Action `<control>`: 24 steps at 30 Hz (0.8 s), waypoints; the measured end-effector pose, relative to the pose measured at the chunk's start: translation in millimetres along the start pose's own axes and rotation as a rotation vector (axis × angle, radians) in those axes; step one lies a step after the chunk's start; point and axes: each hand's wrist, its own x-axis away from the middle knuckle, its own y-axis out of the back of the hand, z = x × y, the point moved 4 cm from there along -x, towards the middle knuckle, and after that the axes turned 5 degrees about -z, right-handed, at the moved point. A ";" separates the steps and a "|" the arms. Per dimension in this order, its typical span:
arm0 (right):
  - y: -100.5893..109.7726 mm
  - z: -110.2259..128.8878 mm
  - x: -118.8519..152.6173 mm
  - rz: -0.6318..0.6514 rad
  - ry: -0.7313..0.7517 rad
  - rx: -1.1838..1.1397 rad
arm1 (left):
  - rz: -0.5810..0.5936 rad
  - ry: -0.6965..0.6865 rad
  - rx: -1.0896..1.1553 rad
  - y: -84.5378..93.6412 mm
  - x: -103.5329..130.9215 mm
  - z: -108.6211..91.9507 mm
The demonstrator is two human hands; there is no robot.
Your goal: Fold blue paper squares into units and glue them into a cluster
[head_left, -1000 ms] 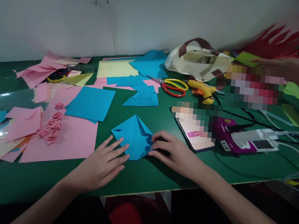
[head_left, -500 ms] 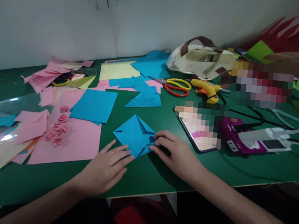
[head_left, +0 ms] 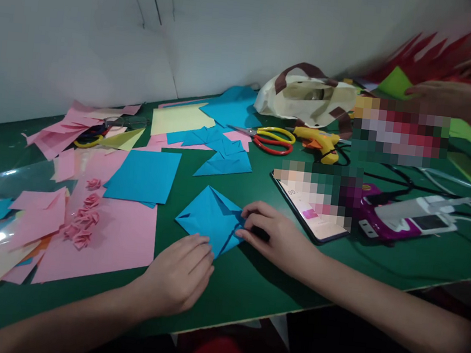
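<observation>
A folded blue origami paper [head_left: 208, 218] lies on the table in front of me, its corners creased inward toward the middle. My right hand [head_left: 269, 230] pinches the right corner between thumb and fingers. At the lower edge, my left hand [head_left: 181, 274] has its fingers drawn together and curled over the paper; its thumb is hidden. Just beyond are folded blue pieces [head_left: 224, 161]. To the left, a stack of blue squares [head_left: 143, 175] rests on a pink sheet [head_left: 127, 244], beside several small pink paper roses [head_left: 87, 217].
Scissors [head_left: 273, 138] and a yellow glue gun [head_left: 317, 143] lie behind. A phone [head_left: 310, 221] and a purple power strip [head_left: 382, 225] with cables sit at right. A cloth bag [head_left: 269, 98] stands at the back. Another person's hand [head_left: 433, 93] holds green paper [head_left: 396, 84].
My left hand's fingers, spread before, have drawn together and curled at the paper's lower edge. My right hand keeps its pinch on the right corner. The view has shifted slightly.
</observation>
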 end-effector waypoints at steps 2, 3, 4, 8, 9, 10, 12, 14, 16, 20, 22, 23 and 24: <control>-1.1 0.1 -0.8 -0.010 -0.018 0.020 | 0.029 0.016 0.090 -0.6 -0.9 3.1; -1.4 -0.5 -0.5 -0.022 -0.030 0.038 | 0.045 0.009 0.112 -1.0 -1.3 3.5; -1.5 -1.3 0.1 -0.038 -0.043 0.062 | 0.063 -0.003 0.120 -1.3 -1.7 3.4; -2.7 -4.0 3.8 -0.068 -0.069 0.131 | 0.171 0.028 0.133 -3.4 -1.6 3.1; -3.3 -4.0 4.8 -0.071 -0.068 0.139 | 0.195 0.046 0.138 -3.9 -1.1 3.0; -3.9 -3.7 5.6 -0.074 -0.067 0.145 | 0.215 0.059 0.138 -4.4 -0.5 2.7; -5.2 -2.7 7.0 -0.088 -0.067 0.158 | 0.233 0.059 0.111 -5.1 1.2 0.8; -6.6 -1.7 7.7 -0.098 -0.069 0.164 | 0.220 0.015 0.045 -5.4 3.4 -3.3; -8.0 -1.1 8.0 -0.098 -0.073 0.164 | 0.176 -0.056 -0.038 -5.0 5.9 -9.2; -9.4 -1.5 7.8 -0.072 -0.083 0.210 | 0.096 -0.141 -0.174 -4.6 9.6 -18.2; -9.8 -1.6 7.7 -0.042 -0.084 0.249 | 0.080 -0.139 -0.202 -4.8 10.2 -19.5; -9.8 -1.6 7.6 -0.030 -0.085 0.263 | 0.078 -0.129 -0.201 -4.9 10.3 -19.6; -9.7 -1.5 7.5 -0.022 -0.086 0.272 | 0.085 -0.113 -0.189 -5.1 10.5 -19.4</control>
